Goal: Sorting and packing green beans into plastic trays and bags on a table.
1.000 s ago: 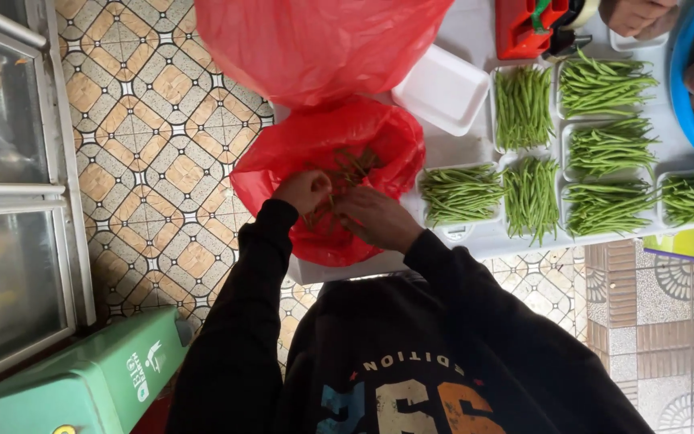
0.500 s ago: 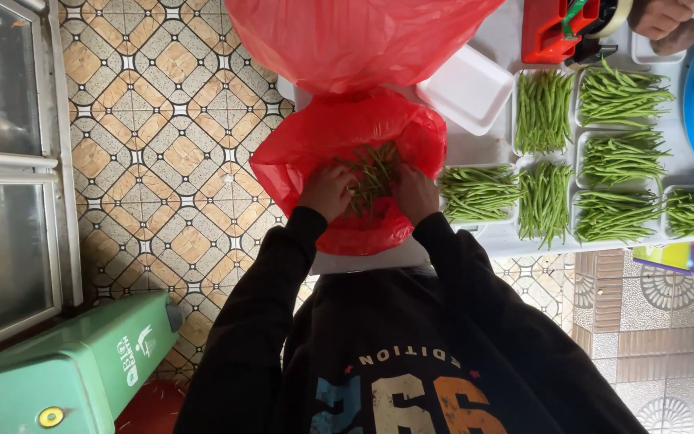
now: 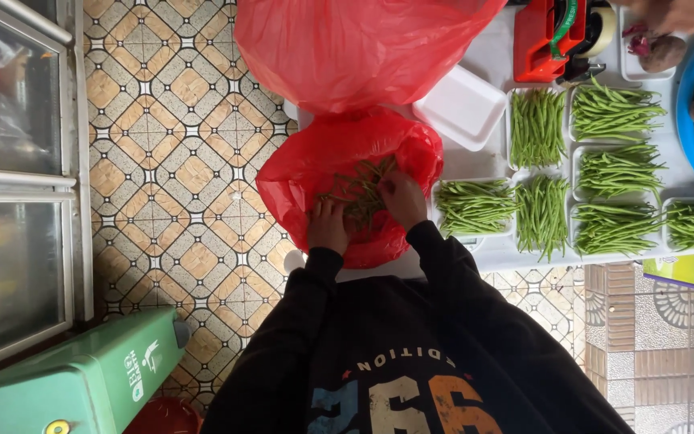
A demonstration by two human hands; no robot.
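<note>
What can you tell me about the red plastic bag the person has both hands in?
The red bag is thin, crinkled, slightly see-through plastic, lying open at the white table's edge, its left side hanging out over the tiled floor. Inside lies a loose tangle of green beans. The left hand rests in its lower part and the right hand grips beans inside. A second, fuller red bag sits just beyond it, touching its far rim.

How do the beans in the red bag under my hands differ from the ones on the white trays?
The beans in the red bag lie in a loose, tangled heap and look duller; the beans on the white trays lie lined up in separate portions and look bright green. Both hands, left hand and right hand, touch only the bagged ones. Both are thin green beans.
</note>
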